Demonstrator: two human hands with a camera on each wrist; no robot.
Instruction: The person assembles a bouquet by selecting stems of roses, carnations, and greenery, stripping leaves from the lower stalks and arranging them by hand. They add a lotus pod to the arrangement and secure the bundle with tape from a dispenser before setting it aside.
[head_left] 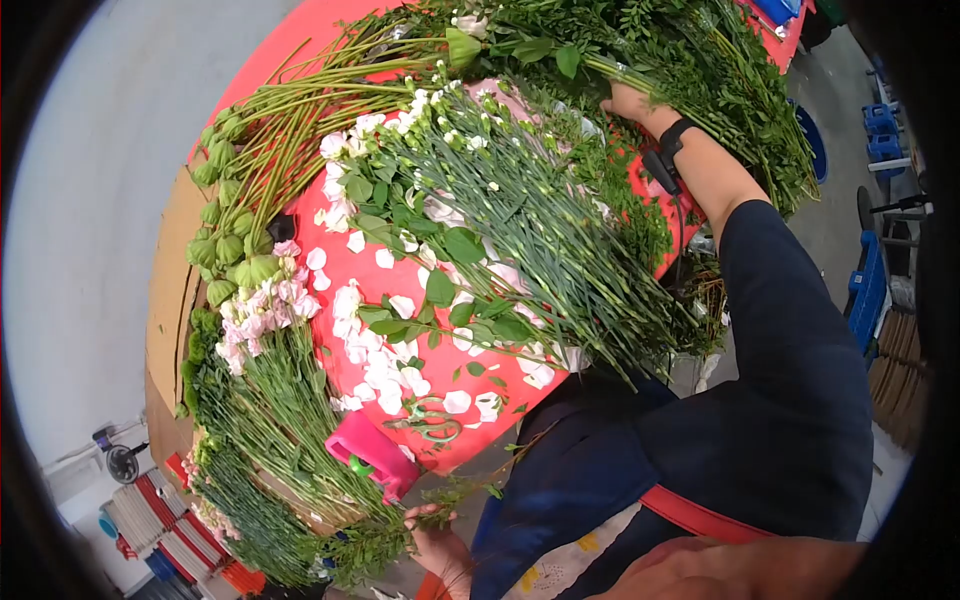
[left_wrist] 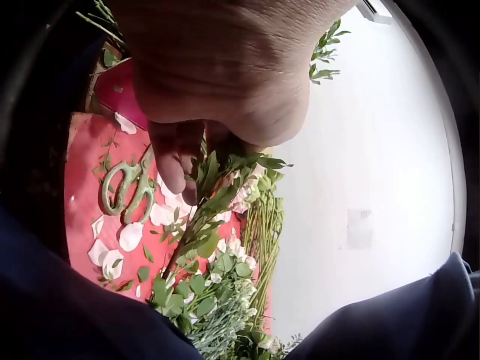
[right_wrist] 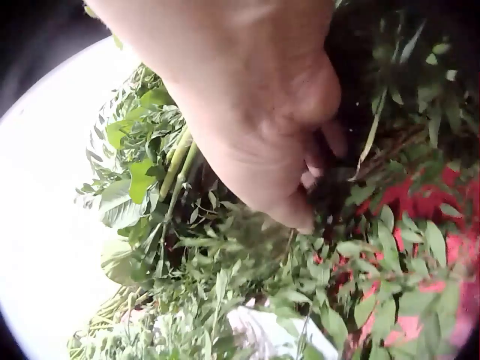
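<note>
In the head view my left hand [head_left: 440, 552] is low, beside the table edge, pinching a leafy green sprig [left_wrist: 210, 187] between thumb and fingers. The sprig's leaves spread below the fingers in the left wrist view. My right hand [head_left: 632, 103] reaches into the leafy branches [head_left: 700, 90] at the table's far side. Its fingers [right_wrist: 296, 214] bend down among thin twigs in the right wrist view; I cannot tell whether they grip one. Green-handled scissors [head_left: 428, 425] lie near the front edge by a pink tool [head_left: 372, 455].
The red table [head_left: 335, 275] carries a bundle of white carnations [head_left: 520, 200], scattered pale petals [head_left: 385, 375] and lotus pods [head_left: 230, 245] on long stems. Pink flowers [head_left: 270, 310] with green stems lie at the left over cardboard [head_left: 170, 270]. Blue items [head_left: 880, 135] stand on the floor at right.
</note>
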